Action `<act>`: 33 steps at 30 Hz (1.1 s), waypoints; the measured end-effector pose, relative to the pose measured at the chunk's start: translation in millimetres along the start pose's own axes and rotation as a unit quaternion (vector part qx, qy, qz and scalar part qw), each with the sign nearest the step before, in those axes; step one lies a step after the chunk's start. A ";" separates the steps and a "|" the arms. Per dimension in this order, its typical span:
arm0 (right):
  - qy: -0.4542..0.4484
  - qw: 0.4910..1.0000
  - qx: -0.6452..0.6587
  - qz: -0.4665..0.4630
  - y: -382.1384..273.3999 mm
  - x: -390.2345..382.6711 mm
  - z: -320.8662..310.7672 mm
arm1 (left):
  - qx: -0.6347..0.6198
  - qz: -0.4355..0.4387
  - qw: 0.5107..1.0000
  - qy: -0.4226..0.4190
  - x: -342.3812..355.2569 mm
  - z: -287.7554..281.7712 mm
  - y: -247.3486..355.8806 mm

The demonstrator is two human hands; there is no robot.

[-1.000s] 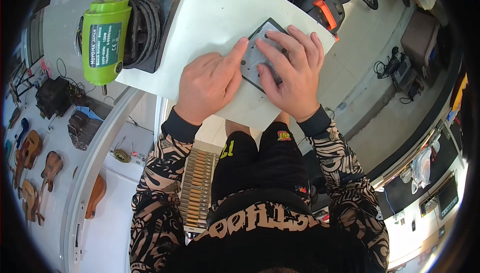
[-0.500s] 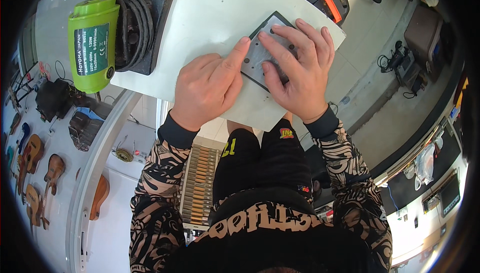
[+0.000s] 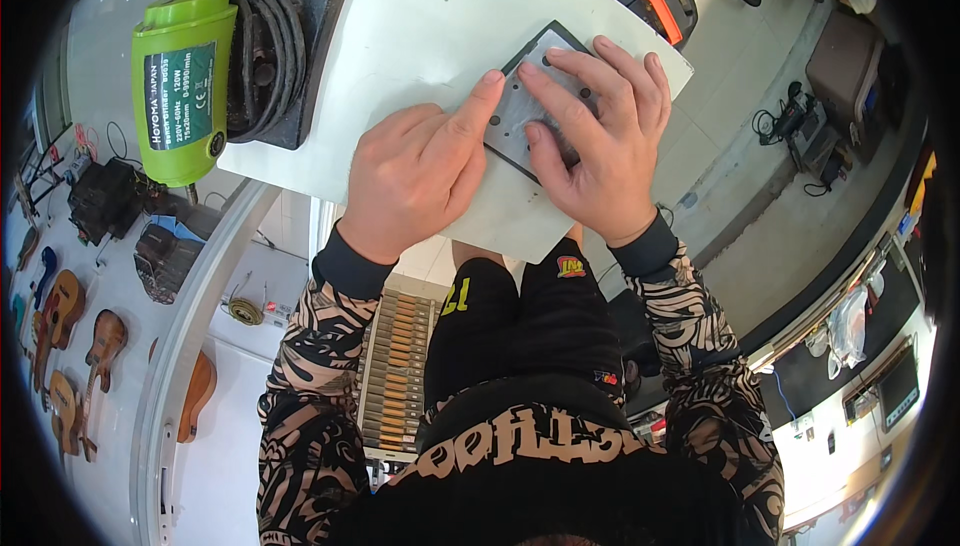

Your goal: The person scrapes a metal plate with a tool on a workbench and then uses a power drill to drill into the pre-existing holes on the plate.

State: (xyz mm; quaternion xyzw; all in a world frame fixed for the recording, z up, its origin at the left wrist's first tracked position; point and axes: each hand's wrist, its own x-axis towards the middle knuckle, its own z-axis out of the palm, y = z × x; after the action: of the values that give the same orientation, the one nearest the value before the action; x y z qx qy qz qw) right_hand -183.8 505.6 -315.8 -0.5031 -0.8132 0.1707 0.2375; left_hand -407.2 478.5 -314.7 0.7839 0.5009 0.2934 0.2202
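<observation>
A flat grey rectangular plate (image 3: 518,109) with a dark border and several dark round holes lies on the white tabletop, close to its right edge. My right hand (image 3: 606,141) rests over the plate's right part, fingers spread and stretched out, the index fingertip and thumb tip on its face. At the plate's left edge is the tip of my left index finger, extended from my left hand (image 3: 412,174). The other left fingers are curled under, and whatever they may hold is hidden. Part of the plate is covered by my right fingers.
A green bench grinder motor (image 3: 182,86) stands on a black base (image 3: 322,21) with a coiled black cable at the left. A black vacuum-like machine with an orange handle (image 3: 660,11) is beyond the white table (image 3: 410,36). Guitars (image 3: 108,341) are at lower left; handled tools (image 3: 395,376) sit below the table.
</observation>
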 end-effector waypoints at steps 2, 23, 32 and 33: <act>-0.001 1.000 -0.001 0.000 -0.5 -1.2 -0.7 | 0.000 -0.005 1.000 -0.004 -1.2 -0.9 2.1; 0.002 0.999 0.049 0.009 12.4 -11.2 -11.2 | 0.117 -0.053 0.984 -0.127 22.2 -17.4 41.0; -0.005 0.998 0.056 -0.006 13.6 -8.1 -29.9 | 0.135 -0.076 0.976 -0.152 27.6 -17.7 53.0; -0.009 0.998 0.057 0.000 13.8 -8.9 -30.7 | 0.140 -0.071 0.977 -0.147 27.5 -16.4 53.2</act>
State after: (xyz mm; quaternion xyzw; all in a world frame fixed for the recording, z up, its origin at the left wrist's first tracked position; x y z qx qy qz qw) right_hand -153.1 504.7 -299.4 -0.4872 -0.8043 0.2211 0.2587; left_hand -374.5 483.2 -262.2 0.8037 0.5539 0.0857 0.2001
